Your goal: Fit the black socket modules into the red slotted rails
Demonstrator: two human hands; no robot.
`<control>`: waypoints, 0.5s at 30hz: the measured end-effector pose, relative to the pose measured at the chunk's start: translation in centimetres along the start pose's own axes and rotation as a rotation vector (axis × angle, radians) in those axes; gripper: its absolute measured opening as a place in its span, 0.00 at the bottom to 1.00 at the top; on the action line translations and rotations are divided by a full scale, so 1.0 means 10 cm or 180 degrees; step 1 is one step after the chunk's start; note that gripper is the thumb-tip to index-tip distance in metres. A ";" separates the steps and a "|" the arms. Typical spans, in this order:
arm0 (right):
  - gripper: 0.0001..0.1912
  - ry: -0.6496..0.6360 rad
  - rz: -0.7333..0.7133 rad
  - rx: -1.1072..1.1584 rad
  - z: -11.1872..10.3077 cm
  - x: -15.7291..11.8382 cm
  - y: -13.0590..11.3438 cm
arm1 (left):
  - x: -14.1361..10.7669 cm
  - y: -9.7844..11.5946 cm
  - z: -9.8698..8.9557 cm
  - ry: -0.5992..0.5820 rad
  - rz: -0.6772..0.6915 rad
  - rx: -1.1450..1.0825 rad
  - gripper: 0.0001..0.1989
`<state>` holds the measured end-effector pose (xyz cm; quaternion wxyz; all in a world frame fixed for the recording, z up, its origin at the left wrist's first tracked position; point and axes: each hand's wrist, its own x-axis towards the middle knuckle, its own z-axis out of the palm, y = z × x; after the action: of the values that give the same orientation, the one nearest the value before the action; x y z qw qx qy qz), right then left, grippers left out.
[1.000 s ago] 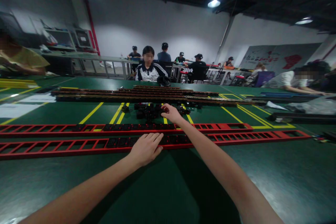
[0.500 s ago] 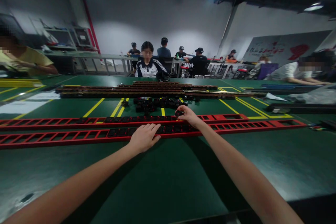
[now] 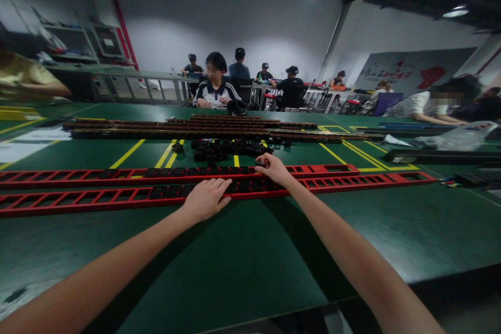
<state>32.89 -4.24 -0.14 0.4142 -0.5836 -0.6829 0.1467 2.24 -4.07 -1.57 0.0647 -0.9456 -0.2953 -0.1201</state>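
Two long red ladder-like frames lie side by side across the table. Small black square pieces [image 3: 158, 191] fill several of the middle openings in both. My left hand [image 3: 204, 199] rests flat, fingers stretched, over the front red frame [image 3: 391, 179]. At the rear red frame [image 3: 319, 169], my right hand [image 3: 273, 169] is closed in a pinch on a small black piece [image 3: 260, 163], which its fingers partly cover. Just behind the frames is a heap of loose black pieces [image 3: 211, 151].
Beyond the heap lies a stack of long brown strips [image 3: 164, 128]. A black bar [image 3: 442, 157] and a clear plastic bag [image 3: 465, 136] are on the right, white paper [image 3: 31, 146] on the left. A person [image 3: 215, 88] sits opposite; others work on both sides and behind.
The view has shifted slightly, moving everything a little left and up. My right hand has come down closer to the rear frame with the black piece. The left hand stays on the front frame.
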 end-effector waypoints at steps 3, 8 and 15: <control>0.20 -0.0084 0.0072 -0.0133 0.00 0.00 -0.02 | 0.00 0.01 0.00 0.0015 0.0000 -0.0004 0.28; 0.18 -0.0233 -0.0049 -0.0010 0.01 0.01 -0.01 | 0.01 0.01 0.00 0.0025 -0.0003 0.0018 0.28; 0.09 -0.0348 -0.0127 -0.0138 0.00 -0.01 -0.05 | 0.01 0.01 -0.02 0.0016 0.0016 0.0048 0.28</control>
<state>32.58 -4.50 0.12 0.3664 -0.5698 -0.7190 0.1554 2.32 -4.13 -1.39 0.0729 -0.9455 -0.2937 -0.1201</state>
